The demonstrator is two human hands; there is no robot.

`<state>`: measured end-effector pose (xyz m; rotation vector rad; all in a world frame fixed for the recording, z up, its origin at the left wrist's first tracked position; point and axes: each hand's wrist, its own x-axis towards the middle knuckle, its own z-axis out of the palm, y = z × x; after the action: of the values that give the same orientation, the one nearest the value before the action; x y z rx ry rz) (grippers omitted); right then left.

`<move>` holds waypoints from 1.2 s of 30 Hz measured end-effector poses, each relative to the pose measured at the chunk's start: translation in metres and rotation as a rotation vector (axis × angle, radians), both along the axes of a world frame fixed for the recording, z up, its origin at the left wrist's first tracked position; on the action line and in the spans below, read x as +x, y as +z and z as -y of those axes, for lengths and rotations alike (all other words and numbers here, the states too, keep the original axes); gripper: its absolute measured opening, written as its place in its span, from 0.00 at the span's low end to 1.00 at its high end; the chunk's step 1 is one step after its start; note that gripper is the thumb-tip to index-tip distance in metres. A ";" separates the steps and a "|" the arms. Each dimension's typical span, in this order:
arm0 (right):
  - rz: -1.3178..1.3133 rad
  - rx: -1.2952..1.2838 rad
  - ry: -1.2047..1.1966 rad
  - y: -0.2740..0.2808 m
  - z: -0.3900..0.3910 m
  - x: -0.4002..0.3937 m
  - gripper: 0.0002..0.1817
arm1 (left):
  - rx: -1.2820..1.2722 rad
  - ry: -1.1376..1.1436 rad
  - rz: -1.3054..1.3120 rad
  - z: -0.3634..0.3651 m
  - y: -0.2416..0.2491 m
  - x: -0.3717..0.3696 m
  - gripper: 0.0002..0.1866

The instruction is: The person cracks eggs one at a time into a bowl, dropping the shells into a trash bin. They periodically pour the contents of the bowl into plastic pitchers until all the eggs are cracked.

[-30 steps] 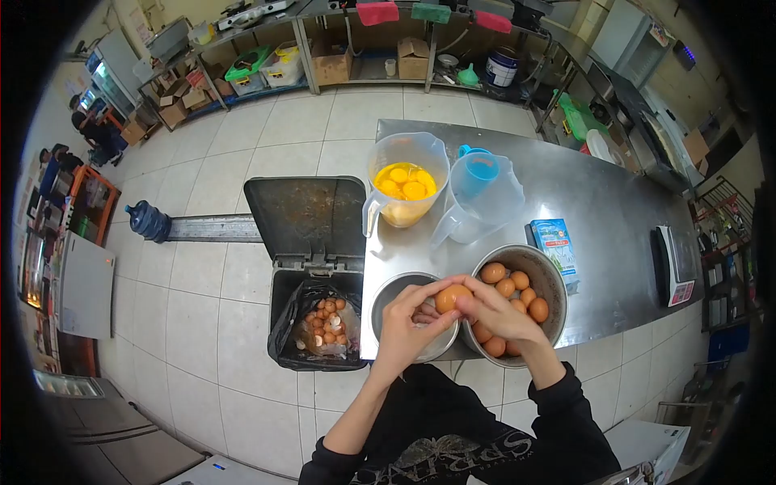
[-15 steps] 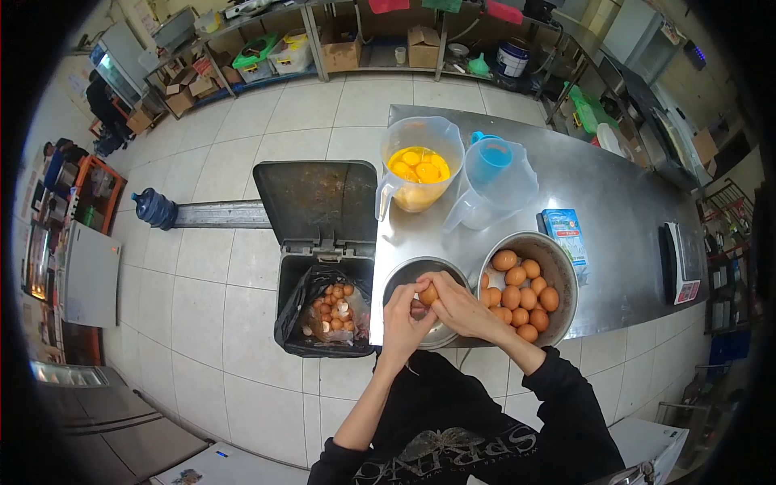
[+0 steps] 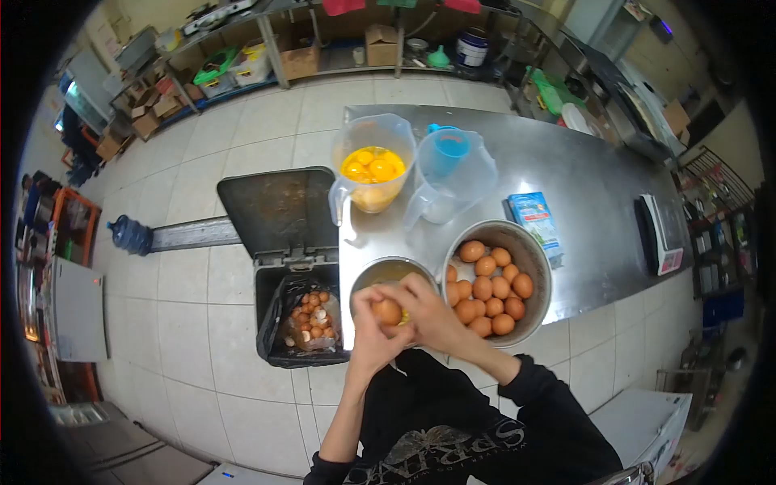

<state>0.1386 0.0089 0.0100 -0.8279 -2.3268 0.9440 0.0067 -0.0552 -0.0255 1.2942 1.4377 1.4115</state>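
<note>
The left hand (image 3: 373, 338) and right hand (image 3: 434, 317) had a closely curled grip on a brown egg (image 3: 388, 312) over the metal bowl (image 3: 373, 273); uneven squeezing could have splintered its shell inside.

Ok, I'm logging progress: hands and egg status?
Left hand and right hand on one egg. Held over bowl. Nothing visibly in the way.

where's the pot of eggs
In the head view, the egg pot stands on the table, right of the metal bowl, nearer than the blue carton.
</note>
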 end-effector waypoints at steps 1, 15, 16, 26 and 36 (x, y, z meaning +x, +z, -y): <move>-0.033 -0.004 -0.030 0.005 0.005 0.000 0.34 | -0.079 0.081 -0.074 0.009 0.003 -0.002 0.25; 0.123 -0.340 0.169 -0.045 -0.055 0.128 0.19 | -0.351 0.617 -0.686 0.050 -0.017 -0.095 0.25; -0.097 -0.429 0.024 -0.043 -0.050 0.128 0.21 | -0.352 0.631 -0.631 0.051 -0.018 -0.094 0.24; -0.425 -0.104 -0.190 0.001 -0.049 0.057 0.21 | -0.153 0.561 -0.426 0.019 -0.014 -0.071 0.21; -0.166 -0.381 -0.061 0.017 -0.044 0.036 0.19 | 0.016 -0.050 -0.071 -0.032 0.040 -0.003 0.24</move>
<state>0.1751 0.0528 0.0274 -0.9209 -1.9976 1.3981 0.0036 -0.0233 0.0142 1.3939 1.4334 1.3591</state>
